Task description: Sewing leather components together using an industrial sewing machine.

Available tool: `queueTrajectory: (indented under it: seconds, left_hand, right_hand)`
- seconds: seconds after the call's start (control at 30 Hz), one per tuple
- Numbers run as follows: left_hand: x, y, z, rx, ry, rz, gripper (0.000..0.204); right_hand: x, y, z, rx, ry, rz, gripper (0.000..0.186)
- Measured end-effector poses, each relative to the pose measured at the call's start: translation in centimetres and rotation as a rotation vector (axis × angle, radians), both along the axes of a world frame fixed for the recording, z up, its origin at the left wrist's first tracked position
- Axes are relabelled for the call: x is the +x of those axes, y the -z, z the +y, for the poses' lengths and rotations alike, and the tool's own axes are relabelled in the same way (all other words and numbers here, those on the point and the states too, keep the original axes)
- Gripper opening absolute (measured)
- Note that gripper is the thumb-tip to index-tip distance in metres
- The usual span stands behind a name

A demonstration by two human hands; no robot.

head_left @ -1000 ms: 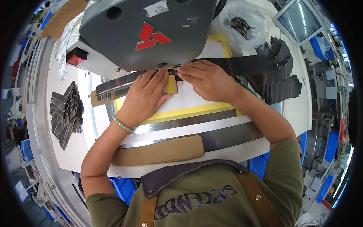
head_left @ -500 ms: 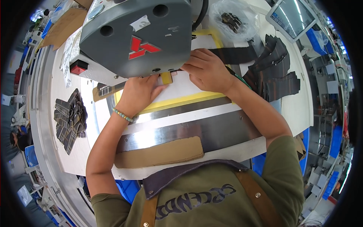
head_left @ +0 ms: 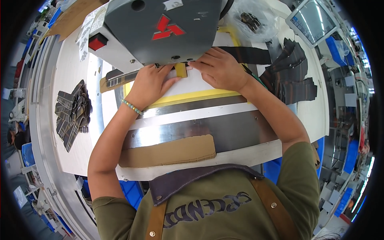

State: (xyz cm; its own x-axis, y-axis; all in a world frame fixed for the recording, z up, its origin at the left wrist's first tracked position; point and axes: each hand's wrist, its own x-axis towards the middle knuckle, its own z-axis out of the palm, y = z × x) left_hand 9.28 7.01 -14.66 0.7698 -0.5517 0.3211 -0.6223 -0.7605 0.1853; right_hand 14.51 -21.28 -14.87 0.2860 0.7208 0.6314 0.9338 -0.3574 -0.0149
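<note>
My left hand (head_left: pixel 149 87) lies flat on the white, yellow-edged plate (head_left: pixel 192 96) under the sewing machine head (head_left: pixel 160 36), thumb spread; its fingertips are partly hidden by the head. A small yellow block (head_left: pixel 181 71) is just beyond that thumb. To the right, my right hand (head_left: pixel 225 70) has its fingers bent, with the tips pressed down beside the block; what they pinch, if anything, is hidden. From behind this hand a dark fabric strip (head_left: pixel 252 55) runs to the right.
Dark striped fabric pieces (head_left: pixel 290 72) fan out at the right, and a plaid pile (head_left: pixel 74 114) lies at the left. A brown cardboard strip (head_left: pixel 168 151) rests along the front edge. A clear bag (head_left: pixel 256 20) and a screen (head_left: pixel 313 20) stand at the back right.
The view has shifted, so the machine head appears farther right and higher. Both hands stay beside the yellow block, with little change in their grip.
</note>
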Motion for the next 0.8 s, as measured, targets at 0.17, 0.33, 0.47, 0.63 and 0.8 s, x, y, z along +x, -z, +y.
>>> queueTrajectory:
  seconds: [0.17,0.33,0.47,0.63,0.8]
  left_hand:
    - [-1.1,-0.6,0.1,-0.002,0.027,-0.012,0.053]
    - [-1.5,-0.1,0.4,-0.057,0.04,-0.022,0.055]
    - [-1.3,0.2,0.4,-0.084,0.032,-0.026,0.053]
    - [-1.3,0.4,0.6,-0.114,0.054,-0.062,0.053]
    - [-1.7,0.1,0.8,-0.095,0.031,0.013,0.054]
  right_hand:
    - [-2.2,0.0,0.4,-0.105,0.037,0.088,0.035]
    - [-3.1,-0.7,0.2,-0.179,0.309,0.066,0.041]
    - [-3.0,-0.7,0.1,-0.177,0.251,0.032,0.04]
    - [-3.0,-0.8,0.3,-0.204,0.211,0.027,0.039]
    - [-3.0,-0.8,0.4,-0.218,0.271,0.056,0.04]
